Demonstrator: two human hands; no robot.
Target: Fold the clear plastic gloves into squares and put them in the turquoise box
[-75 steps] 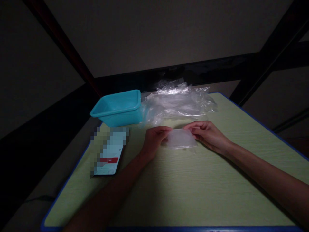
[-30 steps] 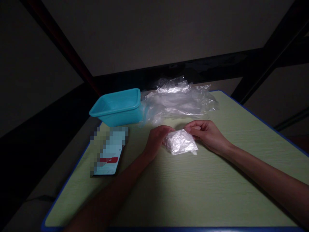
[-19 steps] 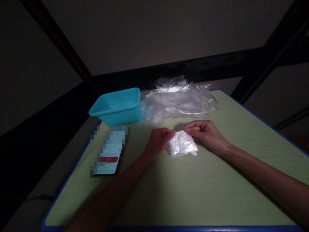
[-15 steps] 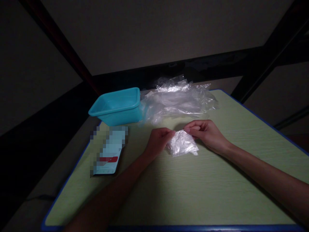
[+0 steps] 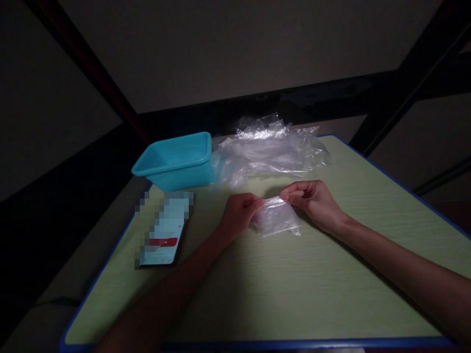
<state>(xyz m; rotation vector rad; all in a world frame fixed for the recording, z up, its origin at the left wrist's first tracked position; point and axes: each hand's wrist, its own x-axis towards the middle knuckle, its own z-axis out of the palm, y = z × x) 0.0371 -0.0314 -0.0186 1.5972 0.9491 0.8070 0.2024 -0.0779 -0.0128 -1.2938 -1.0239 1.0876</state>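
The left hand [image 5: 239, 215] and the right hand [image 5: 314, 201] are both closed in a pinch on the top edge of a small clear bag [image 5: 278, 221]. Thumb and forefinger of each hand meet on the film, and the other fingers are curled in. The two hands are close together near the middle of the table [image 5: 294, 294], somewhat toward its far edge.

Bare green tabletop runs from the hands to the near edge and to the right edge, broken only by the forearms. Toward the far edge a loose heap of clear plastic [image 5: 268, 152] lies near the knuckles without touching them. A teal tub [image 5: 174, 159] stands at the far left corner, just beside the heap. A phone [image 5: 162, 230] lies along the left edge, well apart from the left hand.

Half a second ago the bag was crumpled and caught bright glints. Now it looks smoother and duller, with its top edge drawn straighter between the fingertips. The hands themselves have hardly shifted.

The bag hangs from the two pinches, between the hands and just toward the near edge, with its lower part resting on the table.
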